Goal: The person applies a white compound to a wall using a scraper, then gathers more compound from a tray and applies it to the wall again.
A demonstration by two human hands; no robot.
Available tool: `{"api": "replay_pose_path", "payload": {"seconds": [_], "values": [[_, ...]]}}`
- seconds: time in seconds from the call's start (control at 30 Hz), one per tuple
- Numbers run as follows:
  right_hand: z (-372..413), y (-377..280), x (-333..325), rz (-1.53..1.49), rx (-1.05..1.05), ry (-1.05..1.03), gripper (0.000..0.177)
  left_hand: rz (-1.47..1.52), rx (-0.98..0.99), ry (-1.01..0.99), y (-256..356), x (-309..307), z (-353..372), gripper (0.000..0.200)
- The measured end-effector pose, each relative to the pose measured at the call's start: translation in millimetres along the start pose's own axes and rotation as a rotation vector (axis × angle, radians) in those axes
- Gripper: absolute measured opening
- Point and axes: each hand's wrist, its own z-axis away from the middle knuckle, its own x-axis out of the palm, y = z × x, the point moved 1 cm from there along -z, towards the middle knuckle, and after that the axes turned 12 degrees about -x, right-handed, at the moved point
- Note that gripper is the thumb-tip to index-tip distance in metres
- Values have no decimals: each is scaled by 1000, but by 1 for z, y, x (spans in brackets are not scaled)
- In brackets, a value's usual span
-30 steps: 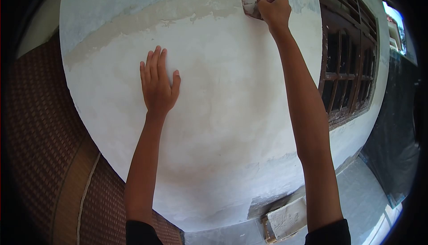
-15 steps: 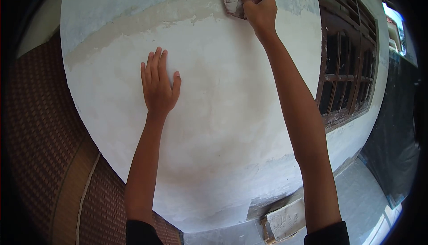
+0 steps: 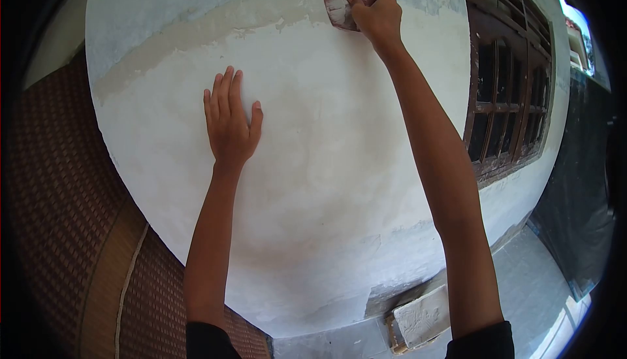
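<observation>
My right hand point(image 3: 380, 19) grips a dark red, putty-smeared scraper point(image 3: 339, 7) against the upper part of the wall point(image 3: 313, 130). The thumb lies on the scraper's near face and the fingers curl over its right side. A band of damp, beige putty point(image 3: 215, 24) runs leftward from the scraper, between the bluish wall above and the whiter surface below. My left hand point(image 3: 232, 124) rests flat on the white part of the wall, lower and to the left, fingers stretched out and holding nothing.
A brown wooden window point(image 3: 506, 104) with dark panes is set in the wall at the right. On the grey tiled floor point(image 3: 346, 342) below stands a tray of pale putty point(image 3: 421, 320). A brown woven screen point(image 3: 59, 182) borders the left side; a black sheet point(image 3: 568, 189) hangs far right.
My right hand and the scraper have shifted very slightly left and down in the view. My left hand stays flat on the wall in nearly the same place.
</observation>
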Motion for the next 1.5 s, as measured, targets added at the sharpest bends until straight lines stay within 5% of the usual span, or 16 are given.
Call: {"api": "replay_pose_path", "payload": {"seconds": [0.17, 0.27, 0.37, 0.5, 0.57, 0.7, 0.77, 0.9, 0.97, 1.17, 1.2, 1.33, 1.5], "values": [[-14, 7, -34, -169, 136, 192, 39, -28, -19, 41, 1, 0, 0, 59], [-9, -5, -9, -139, -47, 42, 41, 1, -12, 16, 2, 1, 1, 61], [-15, 2, -13, -49, 137, -33, 41, -5, -7, 4, 0, 0, 1, 61], [-24, 20, -40, -111, 113, 202, 40, 0, -28, 26, 0, 1, 1, 61], [-19, 9, -25, -248, 121, 151, 42, 21, -29, 23, 0, 1, 1, 60], [-7, 15, -8, 92, -191, -22, 42, 19, -8, 3, 0, -1, 1, 60], [-9, 22, -22, 20, 131, 67, 40, 26, -8, 6, -2, -1, 0, 60], [-6, 29, -57, -164, 242, 250, 42, 39, -24, -1, -1, 0, 0, 60], [-3, 39, -67, -135, 184, 225, 47, 58, -27, -13, 0, -2, 2, 59], [43, 54, -112, -635, 439, 101, 67, 343, -40, -74, 28, -4, 18, 50], [58, 42, -117, -586, 499, 205, 45, 415, 7, -105, 42, -6, 25, 46], [117, 58, -166, -597, 601, 108, 25, 718, -125, -312, 92, 13, 72, 41], [216, 75, -256, -511, 749, 193, 25, 805, 31, -370, 146, 40, 149, 38]]}}
